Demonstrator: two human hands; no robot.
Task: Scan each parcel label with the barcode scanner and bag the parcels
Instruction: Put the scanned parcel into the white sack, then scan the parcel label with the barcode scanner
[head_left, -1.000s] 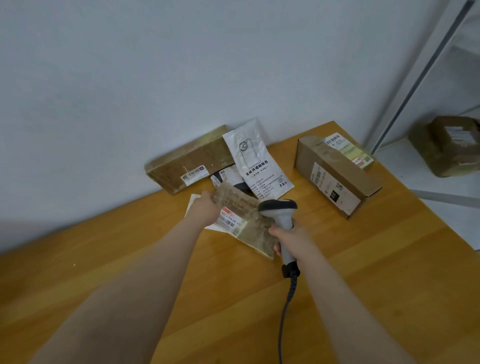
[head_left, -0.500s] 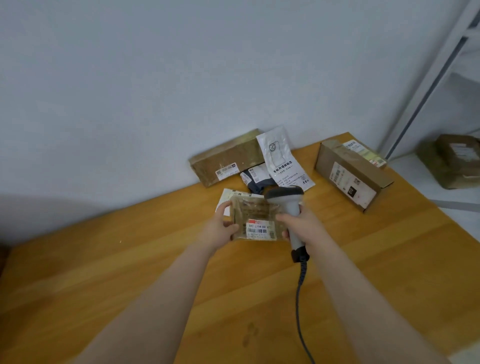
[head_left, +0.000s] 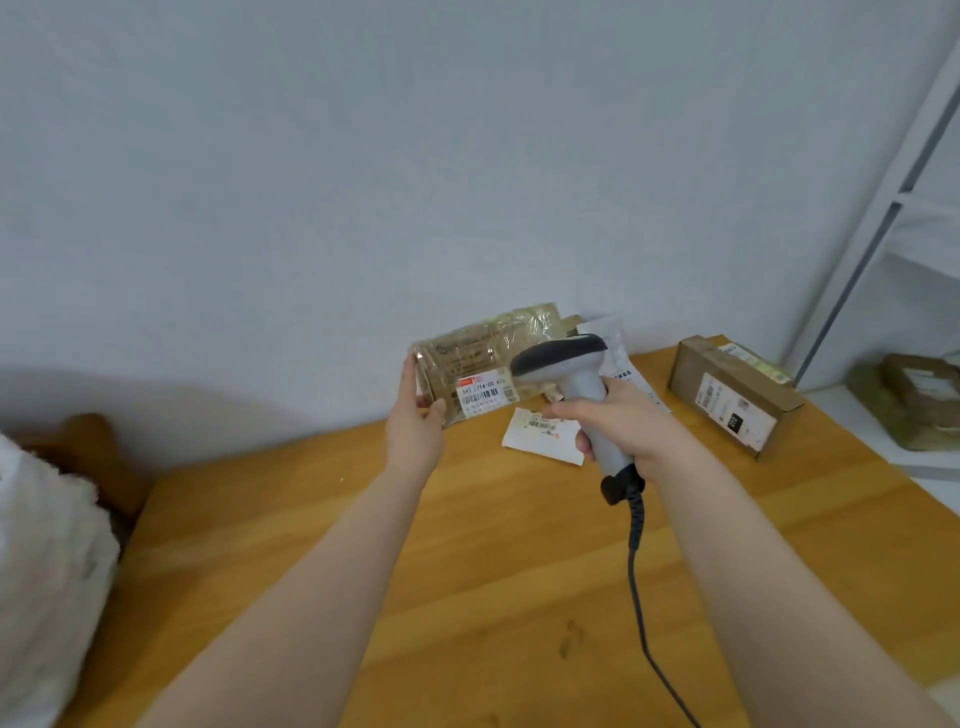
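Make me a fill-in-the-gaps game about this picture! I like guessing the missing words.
The right hand grips the barcode ____. The left hand holds up a brown ____ with a white label. The cardboard box sits on the wooden ____.
Missing words: scanner, parcel, table.

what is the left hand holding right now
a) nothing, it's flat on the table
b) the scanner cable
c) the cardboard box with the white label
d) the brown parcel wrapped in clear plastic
D: the left hand grips the left end of the brown parcel, whose label faces the camera, while the right hand holds the barcode scanner beside it.
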